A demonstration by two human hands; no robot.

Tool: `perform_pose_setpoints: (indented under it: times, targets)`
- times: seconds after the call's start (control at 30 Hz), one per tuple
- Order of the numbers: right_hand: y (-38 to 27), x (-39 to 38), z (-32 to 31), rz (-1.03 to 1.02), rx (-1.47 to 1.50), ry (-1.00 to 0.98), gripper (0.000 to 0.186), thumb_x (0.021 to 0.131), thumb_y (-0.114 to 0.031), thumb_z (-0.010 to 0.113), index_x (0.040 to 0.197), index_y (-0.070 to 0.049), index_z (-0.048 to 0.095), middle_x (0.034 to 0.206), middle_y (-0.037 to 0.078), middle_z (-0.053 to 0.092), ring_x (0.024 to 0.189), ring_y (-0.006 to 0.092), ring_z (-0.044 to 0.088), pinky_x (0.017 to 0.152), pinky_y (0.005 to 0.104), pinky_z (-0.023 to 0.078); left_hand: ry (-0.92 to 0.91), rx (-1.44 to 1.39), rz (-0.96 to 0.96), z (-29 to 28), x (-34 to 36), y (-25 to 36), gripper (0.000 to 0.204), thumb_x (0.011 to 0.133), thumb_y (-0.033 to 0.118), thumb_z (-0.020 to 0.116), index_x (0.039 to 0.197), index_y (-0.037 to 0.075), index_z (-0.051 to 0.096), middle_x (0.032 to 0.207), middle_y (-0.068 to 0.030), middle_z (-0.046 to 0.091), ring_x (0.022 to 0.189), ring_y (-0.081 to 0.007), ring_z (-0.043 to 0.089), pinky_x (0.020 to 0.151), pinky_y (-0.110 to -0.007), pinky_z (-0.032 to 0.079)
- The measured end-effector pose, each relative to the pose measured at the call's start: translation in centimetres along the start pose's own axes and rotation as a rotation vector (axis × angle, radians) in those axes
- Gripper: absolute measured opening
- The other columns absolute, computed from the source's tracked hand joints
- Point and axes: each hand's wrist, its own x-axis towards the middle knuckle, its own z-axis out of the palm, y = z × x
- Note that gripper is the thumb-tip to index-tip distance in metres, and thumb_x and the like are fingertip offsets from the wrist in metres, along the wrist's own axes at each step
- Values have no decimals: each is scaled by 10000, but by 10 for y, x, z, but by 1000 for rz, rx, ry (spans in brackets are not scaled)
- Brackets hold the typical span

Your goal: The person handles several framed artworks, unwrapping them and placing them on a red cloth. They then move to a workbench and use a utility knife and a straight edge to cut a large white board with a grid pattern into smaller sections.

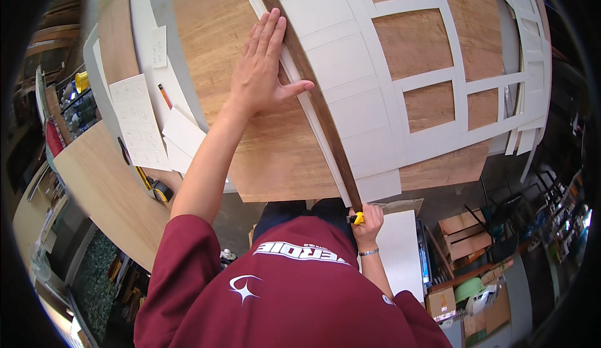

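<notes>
My left hand [258,76] lies flat with the fingers stretched out, pressing on a long dark-brown wooden strip [327,122] and the board beside it. The strip runs lengthwise along a white sheet [350,85] marked with cross lines. At the strip's near end, by the table edge, my right hand [370,224] is closed on a small yellow-and-black utility knife [357,218]. Its blade is too small to make out. Under the sheet and strip is a brown plywood board [275,154].
White cut-out frames [432,76] cover the right of the table. Left of the board are a printed sheet [139,119], an orange-and-black pen [164,96], and a tape measure [162,191]. A plywood panel [106,185] leans at the left. Cardboard boxes [441,303] stand at the lower right.
</notes>
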Motion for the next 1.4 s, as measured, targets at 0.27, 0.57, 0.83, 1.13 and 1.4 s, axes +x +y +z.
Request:
perform_pose_setpoints:
  times: [0.27,0.57,0.83,1.13,1.4]
  targets:
    - [1,0,0,0,14,-2,285,840,-188,756,917,42,606,699,157,494,650,366,507,607,459,386,11,20,-5,5,-3,-1,1231,719,719,753,1593,42,210,1652,-177,236,1532,-349,221,1247,-477,225]
    - [1,0,0,2,11,-8,261,825,-167,745,923,26,600,713,153,510,662,366,515,614,457,389,13,30,-18,5,-3,0,1233,717,730,746,1593,47,210,1656,-163,235,1535,-337,216,1253,-473,211]
    - [-2,1,-1,33,15,-17,222,828,-150,724,901,9,588,722,159,519,679,375,520,633,464,395,21,35,-12,5,-3,-1,1242,705,745,744,1593,53,217,1651,-163,246,1533,-333,225,1251,-470,220]
    - [-4,3,-2,84,46,-40,212,831,-193,741,893,-31,619,742,120,568,703,341,546,654,444,404,26,48,-16,6,-3,-3,1251,699,764,734,1594,64,210,1651,-154,247,1528,-335,237,1249,-475,232]
    - [-2,5,-5,83,84,-62,199,797,-141,761,877,-33,614,744,129,571,712,357,554,660,449,416,42,23,-2,4,-3,-2,1226,707,728,757,1588,63,225,1650,-155,254,1517,-350,259,1240,-483,246]
